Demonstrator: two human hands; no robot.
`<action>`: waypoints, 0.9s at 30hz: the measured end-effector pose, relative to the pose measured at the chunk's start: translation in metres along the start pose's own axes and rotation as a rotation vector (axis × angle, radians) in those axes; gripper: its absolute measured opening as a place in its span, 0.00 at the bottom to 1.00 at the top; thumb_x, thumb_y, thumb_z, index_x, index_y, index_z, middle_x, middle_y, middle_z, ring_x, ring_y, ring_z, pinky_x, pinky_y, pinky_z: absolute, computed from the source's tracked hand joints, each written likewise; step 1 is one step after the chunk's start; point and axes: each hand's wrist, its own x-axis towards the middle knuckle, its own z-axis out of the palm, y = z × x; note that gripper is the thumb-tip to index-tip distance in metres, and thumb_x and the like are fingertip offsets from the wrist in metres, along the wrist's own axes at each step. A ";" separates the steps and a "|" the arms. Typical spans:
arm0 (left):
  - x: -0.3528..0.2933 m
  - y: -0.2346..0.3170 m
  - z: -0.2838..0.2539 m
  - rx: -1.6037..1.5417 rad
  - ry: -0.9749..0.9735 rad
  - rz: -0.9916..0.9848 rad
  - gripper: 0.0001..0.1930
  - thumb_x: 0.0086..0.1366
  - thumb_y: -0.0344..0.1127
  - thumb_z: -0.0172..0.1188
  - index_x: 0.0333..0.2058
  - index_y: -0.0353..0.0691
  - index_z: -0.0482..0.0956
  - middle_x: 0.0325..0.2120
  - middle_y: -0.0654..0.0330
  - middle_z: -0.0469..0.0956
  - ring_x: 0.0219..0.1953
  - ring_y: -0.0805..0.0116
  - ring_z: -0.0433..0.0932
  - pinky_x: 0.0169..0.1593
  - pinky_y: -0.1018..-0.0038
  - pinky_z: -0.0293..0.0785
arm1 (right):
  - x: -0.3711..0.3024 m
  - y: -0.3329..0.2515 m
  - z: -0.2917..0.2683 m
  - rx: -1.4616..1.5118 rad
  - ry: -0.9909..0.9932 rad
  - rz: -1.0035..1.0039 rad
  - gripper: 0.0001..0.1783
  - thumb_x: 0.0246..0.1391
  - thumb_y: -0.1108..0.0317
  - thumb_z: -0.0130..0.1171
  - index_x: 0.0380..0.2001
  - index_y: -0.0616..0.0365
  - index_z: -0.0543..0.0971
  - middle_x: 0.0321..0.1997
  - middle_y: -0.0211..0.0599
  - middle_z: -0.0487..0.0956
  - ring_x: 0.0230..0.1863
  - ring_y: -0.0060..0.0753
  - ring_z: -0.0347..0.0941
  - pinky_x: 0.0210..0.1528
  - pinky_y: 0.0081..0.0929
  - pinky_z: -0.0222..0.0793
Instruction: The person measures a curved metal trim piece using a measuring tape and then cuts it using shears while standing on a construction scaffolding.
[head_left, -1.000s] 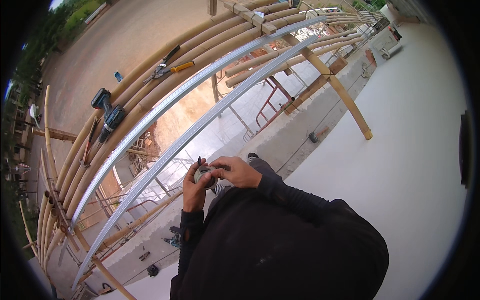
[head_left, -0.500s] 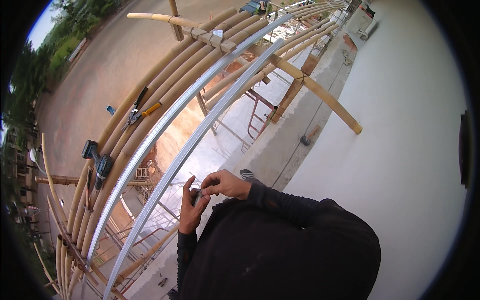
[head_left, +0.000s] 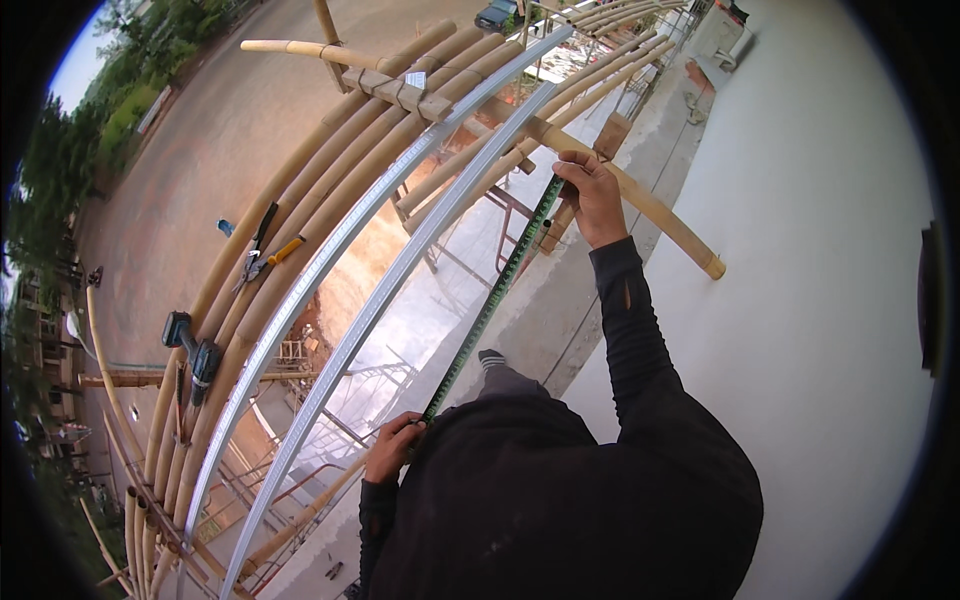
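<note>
A green tape measure blade (head_left: 493,300) stretches slantwise between my two hands, out over the gap beside the wall ledge. At its upper end, my right hand (head_left: 595,203) pinches the tip between thumb and fingers, arm reached forward. Close to my body, my left hand (head_left: 390,450) is closed around the other end; the tape's case is mostly hidden by the fingers and my dark clothing. To the left of the blade run two long silvery metal channels, the nearer channel (head_left: 350,347) and the farther channel (head_left: 322,262), lying along the scaffold.
Bundled bamboo poles (head_left: 300,205) form the scaffold at left, carrying a cordless drill (head_left: 203,368) and pliers with orange handles (head_left: 285,250). A bamboo crosspole (head_left: 668,224) reaches toward the white wall (head_left: 780,300). Openings between the poles show a drop to the ground.
My hands were together near my body; my right hand has moved up and forward, drawing out the green blade. My left hand has lowered slightly and closed further.
</note>
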 end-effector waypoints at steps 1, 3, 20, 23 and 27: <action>0.008 0.003 0.006 0.012 0.018 0.004 0.12 0.63 0.37 0.56 0.38 0.33 0.78 0.26 0.67 0.75 0.30 0.79 0.72 0.35 0.83 0.66 | -0.002 0.011 0.006 -0.010 0.040 -0.022 0.14 0.54 0.68 0.63 0.43 0.58 0.75 0.31 0.26 0.78 0.29 0.16 0.73 0.32 0.17 0.69; 0.023 0.003 0.014 -0.056 0.064 0.010 0.11 0.64 0.36 0.55 0.36 0.34 0.79 0.24 0.65 0.75 0.29 0.78 0.73 0.34 0.82 0.67 | -0.022 0.033 0.021 -0.008 0.095 0.065 0.26 0.56 0.56 0.64 0.50 0.60 0.70 0.34 0.31 0.78 0.32 0.20 0.73 0.35 0.20 0.70; 0.052 0.028 0.022 -0.152 0.236 -0.097 0.12 0.63 0.36 0.56 0.41 0.35 0.76 0.24 0.60 0.77 0.24 0.72 0.76 0.26 0.78 0.70 | 0.050 0.145 0.033 -0.025 -0.014 0.261 0.13 0.58 0.65 0.59 0.23 0.60 0.79 0.19 0.28 0.75 0.17 0.17 0.68 0.20 0.18 0.66; 0.037 0.006 0.014 -0.172 0.250 -0.108 0.11 0.62 0.36 0.56 0.38 0.34 0.78 0.25 0.61 0.77 0.24 0.73 0.76 0.27 0.78 0.70 | 0.162 0.161 -0.021 -0.010 0.184 0.240 0.09 0.56 0.66 0.61 0.26 0.60 0.79 0.20 0.29 0.76 0.17 0.21 0.70 0.17 0.23 0.67; 0.008 -0.015 0.008 -0.157 0.313 -0.141 0.09 0.62 0.35 0.56 0.34 0.34 0.79 0.25 0.62 0.76 0.23 0.75 0.74 0.26 0.79 0.69 | 0.194 0.171 -0.026 -0.126 0.268 0.310 0.07 0.56 0.67 0.62 0.27 0.60 0.80 0.25 0.31 0.79 0.22 0.24 0.74 0.22 0.25 0.71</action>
